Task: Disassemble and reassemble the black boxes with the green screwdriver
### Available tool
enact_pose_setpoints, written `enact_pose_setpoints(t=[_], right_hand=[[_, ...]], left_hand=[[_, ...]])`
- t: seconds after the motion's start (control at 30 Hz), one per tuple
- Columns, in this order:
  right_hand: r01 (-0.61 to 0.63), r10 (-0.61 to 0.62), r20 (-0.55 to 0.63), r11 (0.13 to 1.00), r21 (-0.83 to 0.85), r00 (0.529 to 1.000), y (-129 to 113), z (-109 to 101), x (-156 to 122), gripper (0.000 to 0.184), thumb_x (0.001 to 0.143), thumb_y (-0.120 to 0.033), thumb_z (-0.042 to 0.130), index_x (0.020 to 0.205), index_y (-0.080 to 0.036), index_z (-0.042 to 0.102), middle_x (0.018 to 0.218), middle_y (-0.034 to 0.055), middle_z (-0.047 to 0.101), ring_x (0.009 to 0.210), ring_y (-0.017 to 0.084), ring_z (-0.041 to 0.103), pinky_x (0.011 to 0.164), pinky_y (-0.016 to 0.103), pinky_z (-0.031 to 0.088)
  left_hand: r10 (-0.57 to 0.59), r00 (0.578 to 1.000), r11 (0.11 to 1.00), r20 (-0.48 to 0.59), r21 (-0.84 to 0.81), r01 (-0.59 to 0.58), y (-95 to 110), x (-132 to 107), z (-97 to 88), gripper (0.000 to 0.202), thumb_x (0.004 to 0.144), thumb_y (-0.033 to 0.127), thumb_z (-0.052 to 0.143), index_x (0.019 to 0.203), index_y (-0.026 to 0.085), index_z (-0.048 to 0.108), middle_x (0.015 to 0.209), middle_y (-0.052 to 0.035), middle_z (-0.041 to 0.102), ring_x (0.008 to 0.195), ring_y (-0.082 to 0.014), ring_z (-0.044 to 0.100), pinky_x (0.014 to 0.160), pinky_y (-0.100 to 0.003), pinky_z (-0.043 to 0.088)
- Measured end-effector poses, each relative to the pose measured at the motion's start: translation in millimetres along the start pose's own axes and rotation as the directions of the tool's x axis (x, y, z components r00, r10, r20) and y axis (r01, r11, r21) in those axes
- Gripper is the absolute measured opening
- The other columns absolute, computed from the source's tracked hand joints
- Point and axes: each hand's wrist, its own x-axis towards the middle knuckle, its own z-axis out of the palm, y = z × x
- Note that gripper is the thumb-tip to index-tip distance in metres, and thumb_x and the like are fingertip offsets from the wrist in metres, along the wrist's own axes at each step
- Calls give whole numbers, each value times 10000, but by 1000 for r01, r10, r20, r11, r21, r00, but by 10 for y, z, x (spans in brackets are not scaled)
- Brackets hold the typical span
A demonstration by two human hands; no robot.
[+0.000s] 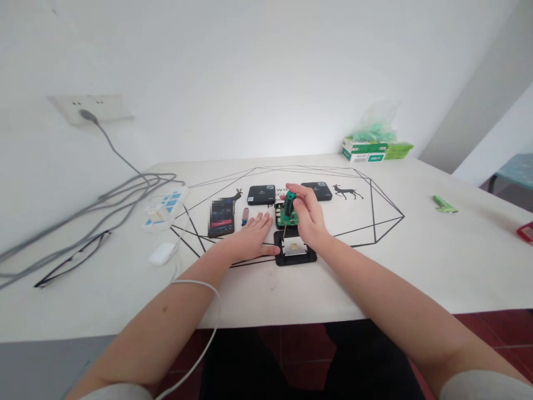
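Observation:
My right hand (310,218) is closed around a screwdriver (288,204) with a green and black handle. The shaft slants down to the left part of a black plastic case half (311,258), which lies flat with a silvery metal plate (298,249) in it. My left hand (254,240) rests palm down on the table, fingers stretched out, its thumb touching the case half's left edge. Just behind the case half sits a green circuit board (282,221), partly hidden by the right hand and the screwdriver.
Two black set-top boxes (261,195) lie behind the hands. A phone (221,225) and a small tube-like object (245,215) lie to the left. Farther left are a power strip (166,210), grey cables (125,194), glasses (75,258) and a white charger (162,254). Green-white boxes (364,147) stand back right.

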Motion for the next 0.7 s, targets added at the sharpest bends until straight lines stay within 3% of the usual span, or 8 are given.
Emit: enact_pose_setpoints(t=[0.13,0.37,0.47,0.6,0.7], right_hand=[[-76,75,15,996,54,997,18,44,-24,289,1060,-473,457,1262,-284,541,1200,86,683,903,190,717,815,383,601],[111,-125,-64,975,-191,990,25,64,-8,234,930,-392,707,1100,-271,601,992,41,610,815,184,575,738,369,527],[123,-136,-52,972,-198,989,-6,55,3,235,941,-416,689,1106,-268,611,999,47,616,812,188,571,721,370,531],[167,-173,-22,973,-161,985,-45,21,22,240,1065,-401,454,1155,-272,635,1109,80,682,1035,227,646,928,452,550],[140,-145,-25,982,-129,989,-51,-2,37,261,1086,-380,399,1170,-278,624,1217,87,708,1191,233,655,1051,477,518]], left_hand=[[-16,1000,1000,16,20,16,-6,3,-13,1107,950,831,353,1669,37,74,1720,-247,-63,1612,-380,-17,1288,-490,109],[-15,1000,1000,23,17,15,21,-28,-43,1064,978,774,377,1672,56,9,1719,-257,-61,1611,-381,-21,1280,-501,118],[7,1000,1000,18,-3,-7,44,-32,-33,1074,983,769,369,1669,66,-66,1716,-256,-89,1608,-387,-39,1274,-529,125],[16,999,1000,32,2,-16,93,-43,-20,1064,987,761,350,1668,82,-105,1726,-231,-71,1610,-384,-38,1274,-550,126],[-21,999,1000,48,11,20,128,-54,-24,1066,986,763,332,1668,55,-82,1727,-229,-57,1614,-363,-36,1284,-526,108]])
